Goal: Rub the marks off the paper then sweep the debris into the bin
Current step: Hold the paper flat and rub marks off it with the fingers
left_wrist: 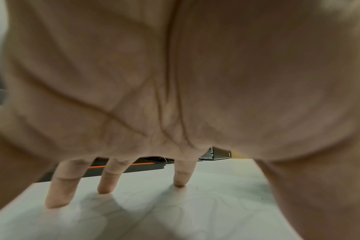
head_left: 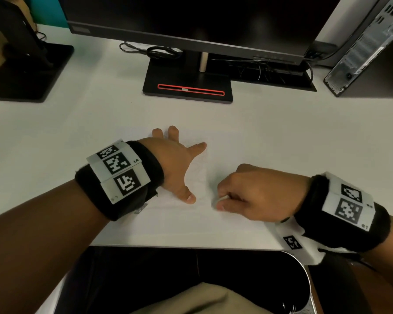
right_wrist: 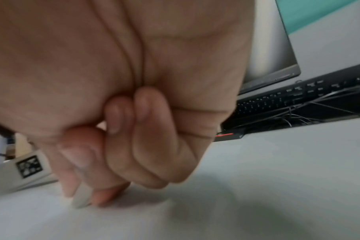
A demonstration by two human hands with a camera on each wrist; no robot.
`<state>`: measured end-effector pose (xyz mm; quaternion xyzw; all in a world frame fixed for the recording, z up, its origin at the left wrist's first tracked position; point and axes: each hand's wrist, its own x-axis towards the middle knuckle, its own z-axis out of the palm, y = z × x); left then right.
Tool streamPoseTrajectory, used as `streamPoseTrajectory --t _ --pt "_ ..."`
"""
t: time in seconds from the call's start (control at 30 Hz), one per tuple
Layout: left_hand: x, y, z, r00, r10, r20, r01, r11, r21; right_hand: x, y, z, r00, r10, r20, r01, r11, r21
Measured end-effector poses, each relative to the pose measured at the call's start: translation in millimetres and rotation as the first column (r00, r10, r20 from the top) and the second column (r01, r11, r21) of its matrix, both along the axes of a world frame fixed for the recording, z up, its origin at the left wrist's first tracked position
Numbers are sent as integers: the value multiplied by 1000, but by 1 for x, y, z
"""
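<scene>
A white sheet of paper (head_left: 236,150) lies on the white desk, with faint pencil marks (head_left: 201,175) between my hands. My left hand (head_left: 177,159) is spread flat, its straight fingers (left_wrist: 181,177) and thumb pressing the sheet down. My right hand (head_left: 254,196) is curled, and its thumb and fingers pinch a small white eraser (head_left: 221,198), whose tip (right_wrist: 81,197) touches the paper just right of the left thumb. In the left wrist view faint lines show on the paper (left_wrist: 175,211) under the palm.
A monitor on a black stand (head_left: 187,87) rises behind the paper, with cables and a keyboard (right_wrist: 288,100) to its right. A computer tower (head_left: 368,48) stands at far right. A second black stand (head_left: 25,71) is at far left. A dark bin (head_left: 191,273) sits below the desk's front edge.
</scene>
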<state>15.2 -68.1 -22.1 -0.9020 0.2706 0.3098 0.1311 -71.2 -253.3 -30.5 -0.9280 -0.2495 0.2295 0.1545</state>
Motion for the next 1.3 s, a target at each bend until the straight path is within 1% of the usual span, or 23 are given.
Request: streamPoseTrajectory --t 0.1,0.23,0.33,0.37,0.47,0.53,0.57,0.7,0.77,0.87,0.93,1.0,1.03,1.13,1.2,1.3 --pt "0 0 0 1000 2 -4 -2 1000 -1 -10 2 -1 998 57 -31 -57 998 14" --pt "0 1 1 1000 -9 -4 9 1000 3 -5 -11 -1 1000 -28 -10 28 1000 10" --pt "-2 1 3 1000 -17 -4 17 1000 12 -14 -4 -3 999 38 -30 -37 999 20" --pt "-2 1 4 1000 -20 -7 20 1000 14 -15 -5 -2 999 39 -38 -39 999 18" --pt "-4 4 4 999 -4 -54 6 1000 27 -2 -21 1 997 -68 -25 67 997 -31" --pt "-6 6 4 996 10 -91 -7 999 34 4 -27 1 993 -121 -5 121 992 -34" --pt "-6 6 4 995 12 -99 -9 999 36 3 -25 0 993 -121 -2 121 992 -27" --pt "-6 5 4 994 11 -105 -7 999 39 -7 -4 -4 998 -44 -40 45 999 6" --pt "-7 6 5 994 8 -111 -4 999 36 0 -7 -2 997 -65 -39 64 998 -16" --pt "-7 6 5 993 14 -119 -9 999 40 8 -11 -1 991 -133 20 133 991 -31" --pt "-7 7 5 993 20 -117 -14 999 51 1 0 -2 996 -92 18 92 995 -48" --pt "-7 6 4 993 18 -113 -12 998 56 -7 12 -3 999 -32 -30 31 999 -30" --pt "-6 6 4 994 17 -109 -11 998 58 -5 12 -2 999 -30 -44 29 999 -24" --pt "-5 5 4 994 18 -109 -11 998 69 15 -1 0 992 -127 2 127 992 -16" --pt "-5 5 4 994 21 -112 -13 997 70 17 0 -3 989 -150 20 150 988 -19" --pt "-5 5 3 993 18 -114 -10 998 69 7 16 -5 996 -76 -39 75 997 -18"
